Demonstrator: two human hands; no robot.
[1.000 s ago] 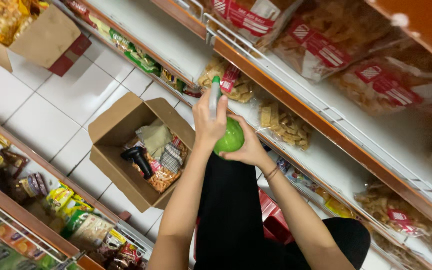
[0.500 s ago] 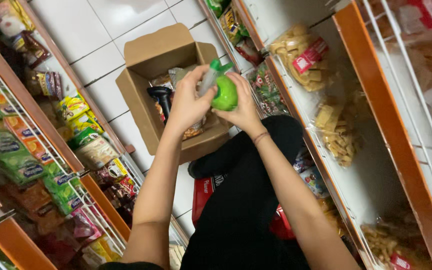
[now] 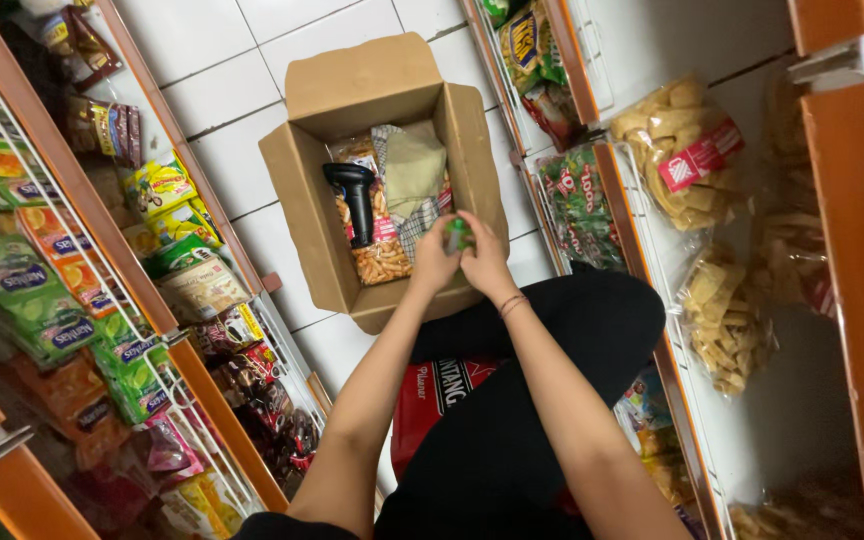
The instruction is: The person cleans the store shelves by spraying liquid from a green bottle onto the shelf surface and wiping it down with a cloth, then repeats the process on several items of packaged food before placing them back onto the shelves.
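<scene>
Both hands (image 3: 462,262) together, arms outstretched.

I count two hands, my left hand (image 3: 436,262) and right hand (image 3: 484,262), around one green item (image 3: 459,236). One open cardboard box (image 3: 304,190) holds one black handheld scanner (image 3: 355,200). One red packet (image 3: 434,398) lies under my legs.
</scene>
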